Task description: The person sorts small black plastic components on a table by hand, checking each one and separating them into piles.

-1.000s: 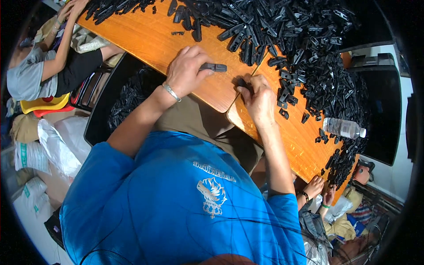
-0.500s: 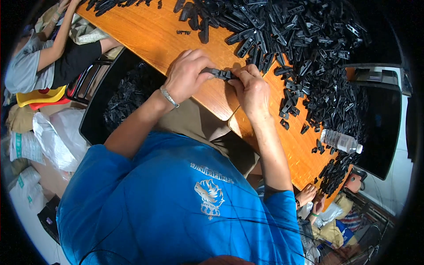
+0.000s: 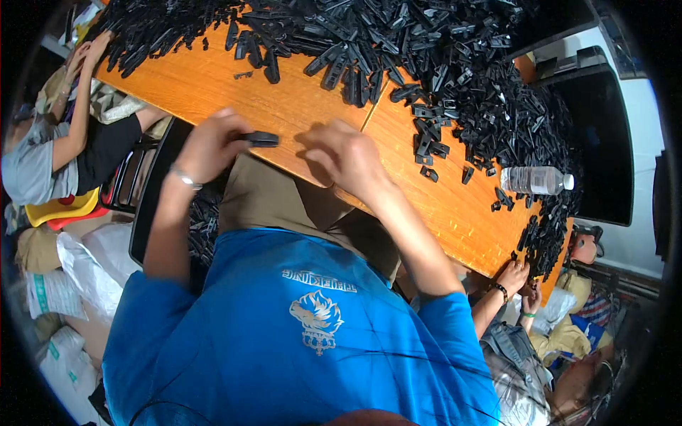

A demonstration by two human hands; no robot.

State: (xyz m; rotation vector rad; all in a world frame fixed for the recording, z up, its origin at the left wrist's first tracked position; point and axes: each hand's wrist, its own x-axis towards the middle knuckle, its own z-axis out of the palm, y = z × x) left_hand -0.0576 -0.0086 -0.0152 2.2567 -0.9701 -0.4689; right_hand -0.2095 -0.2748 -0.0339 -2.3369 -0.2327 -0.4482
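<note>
A narrow black plastic part (image 3: 263,139) sticks out from between the thumb and fingers of my left hand (image 3: 207,148), near the front edge of the wooden table (image 3: 298,99). My right hand (image 3: 349,157) is to the right of that part and apart from it. Its thumb and fingers are spread, slightly smeared by motion, with nothing visible in them. Beyond both hands lies a big heap of similar black plastic parts (image 3: 455,64). A few small black pieces (image 3: 430,138) are scattered at its near side.
A clear plastic bottle (image 3: 536,180) lies against the heap on the right. Below the table's left edge stands a black bin (image 3: 153,206) holding more black parts. One person (image 3: 42,153) sits at the left; another person's hand (image 3: 513,275) rests at the right table edge.
My hands have parted. The left has carried the black part leftward, while the right has let go of it and opened. The whole view has shifted somewhat.
</note>
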